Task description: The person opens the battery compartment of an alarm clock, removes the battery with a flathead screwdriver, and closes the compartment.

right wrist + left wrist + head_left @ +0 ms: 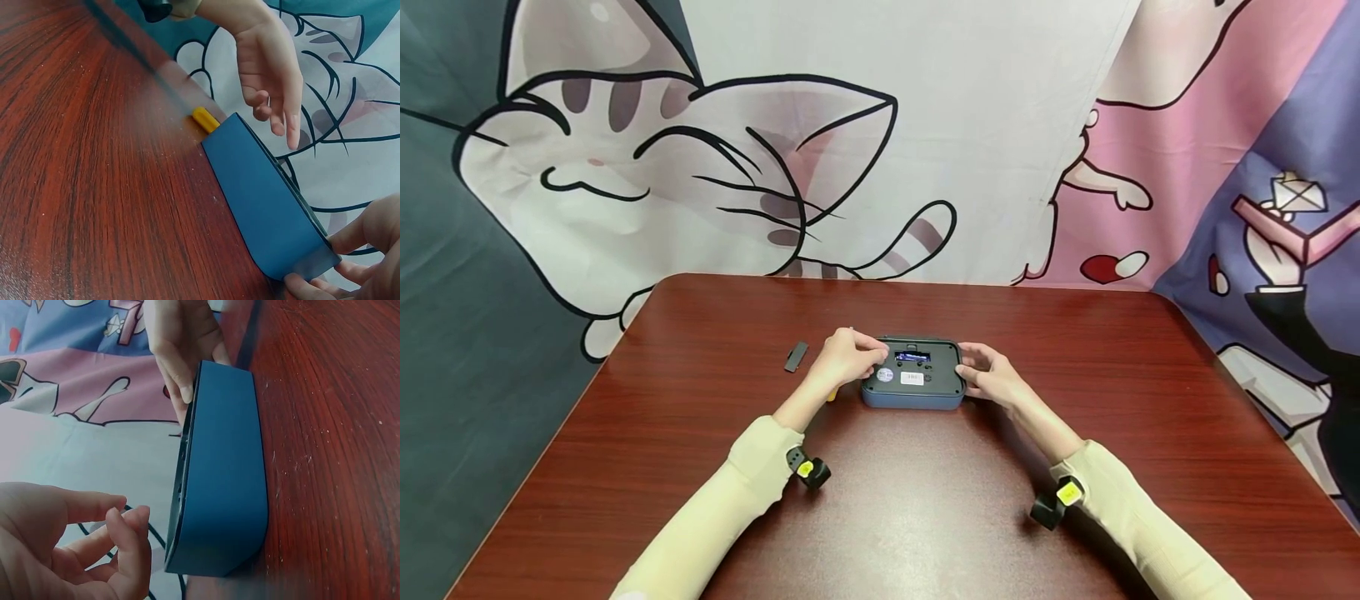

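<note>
Blue device: the blue box (914, 401) lies on the worktop (880, 525) between the two hands, its dark back panel (942, 379) facing up.
Back panel: it carries a round pale sticker (885, 375) and a white label (912, 378); the print on both is too small to read.
Slot: an uncovered recess near the panel's far edge shows a shiny blue-violet piece (913, 357), too small to identify surely.
Left hand: the left hand (847, 358) hangs near the box's left end, clear of it in both wrist views, with its fingers loosely bent and nothing visible in them.
Right hand: the right hand (989, 373) grips the box's right end, thumb at the upper edge and fingers against the side.
Small cover: a flat grey piece (796, 357) lies on the worktop to the left, apart from the box and just beyond the left forearm.
Yellow thing: a yellow object (205, 119) sits just beside the box's left end, partly hidden; whether they touch cannot be told.
Wrists: each pale sleeve (730, 492) ends at a black wrist camera (815, 472).
Backdrop: a cloth (1000, 125) with cartoon figures hangs behind the worktop.
</note>
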`<state>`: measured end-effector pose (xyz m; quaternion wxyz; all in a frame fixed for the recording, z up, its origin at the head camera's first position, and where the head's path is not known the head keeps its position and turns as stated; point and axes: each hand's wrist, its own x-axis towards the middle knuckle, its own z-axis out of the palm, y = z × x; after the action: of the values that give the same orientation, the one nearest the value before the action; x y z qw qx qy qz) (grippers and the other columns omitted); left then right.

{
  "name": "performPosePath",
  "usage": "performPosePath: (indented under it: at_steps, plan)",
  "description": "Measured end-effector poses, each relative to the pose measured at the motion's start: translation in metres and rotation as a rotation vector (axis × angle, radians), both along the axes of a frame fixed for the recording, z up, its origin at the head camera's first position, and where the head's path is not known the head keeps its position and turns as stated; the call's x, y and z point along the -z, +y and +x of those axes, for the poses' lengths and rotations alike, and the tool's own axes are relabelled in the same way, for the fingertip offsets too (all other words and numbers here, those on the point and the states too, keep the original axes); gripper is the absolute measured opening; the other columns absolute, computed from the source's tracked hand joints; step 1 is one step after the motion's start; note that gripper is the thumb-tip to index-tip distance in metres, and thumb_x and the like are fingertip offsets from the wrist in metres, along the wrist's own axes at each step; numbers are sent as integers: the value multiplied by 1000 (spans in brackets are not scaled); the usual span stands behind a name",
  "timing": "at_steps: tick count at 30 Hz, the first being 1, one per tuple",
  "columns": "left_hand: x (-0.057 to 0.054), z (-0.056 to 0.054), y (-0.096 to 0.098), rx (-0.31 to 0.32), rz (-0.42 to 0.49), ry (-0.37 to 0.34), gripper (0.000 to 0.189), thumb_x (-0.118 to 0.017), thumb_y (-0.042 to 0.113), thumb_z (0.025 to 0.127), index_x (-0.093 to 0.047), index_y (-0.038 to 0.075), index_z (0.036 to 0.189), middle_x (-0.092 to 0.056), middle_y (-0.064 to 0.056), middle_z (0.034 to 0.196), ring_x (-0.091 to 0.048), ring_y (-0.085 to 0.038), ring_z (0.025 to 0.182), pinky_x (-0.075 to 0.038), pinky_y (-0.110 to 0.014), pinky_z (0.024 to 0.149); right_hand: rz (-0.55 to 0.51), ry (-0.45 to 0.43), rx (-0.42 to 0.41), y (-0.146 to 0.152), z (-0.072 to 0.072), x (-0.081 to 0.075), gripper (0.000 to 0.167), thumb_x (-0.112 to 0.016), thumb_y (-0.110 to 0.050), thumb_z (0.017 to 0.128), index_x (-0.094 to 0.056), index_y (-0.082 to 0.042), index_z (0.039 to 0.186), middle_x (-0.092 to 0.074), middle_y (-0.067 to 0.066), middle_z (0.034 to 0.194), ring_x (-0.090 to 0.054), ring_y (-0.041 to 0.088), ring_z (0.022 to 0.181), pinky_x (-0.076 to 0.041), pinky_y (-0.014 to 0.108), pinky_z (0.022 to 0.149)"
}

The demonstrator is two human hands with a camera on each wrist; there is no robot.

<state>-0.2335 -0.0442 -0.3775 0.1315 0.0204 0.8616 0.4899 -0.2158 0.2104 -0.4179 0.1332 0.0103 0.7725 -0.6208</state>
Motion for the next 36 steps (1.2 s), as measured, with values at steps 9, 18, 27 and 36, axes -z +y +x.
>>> performPosePath:
  at_steps: [9,18,27,36]
  plan:
    - [6,-9,11,22,92,-136,17,-63,10,91,-73,-1,100,-64,-1,69,-47,-2,45,-45,-10,48,80,-63,33,-7,-2,-3,50,-53,-6,96,-38,-3,143,-47,26,135,-57,14,101,-55,26,78]
    - [3,-15,17,49,77,-168,17,-59,7,90,-71,-4,97,-62,-1,67,-47,-2,42,-45,-10,47,83,-70,40,-7,-2,-4,50,-52,-5,96,-37,-4,144,-47,26,136,-57,11,97,-55,25,76]
    - [1,-16,22,68,51,-176,19,-57,4,92,-71,-5,100,-61,1,60,-46,0,38,-43,-10,43,83,-63,38,-7,-2,-4,50,-52,-5,96,-37,-3,144,-47,26,135,-57,11,96,-55,25,77]
    - [0,-15,26,69,-28,-151,18,-59,6,92,-72,-2,101,-64,1,63,-48,-1,40,-45,-11,43,74,-53,32,-8,-2,-3,50,-53,-6,96,-37,-1,144,-47,28,135,-58,11,96,-55,25,76]
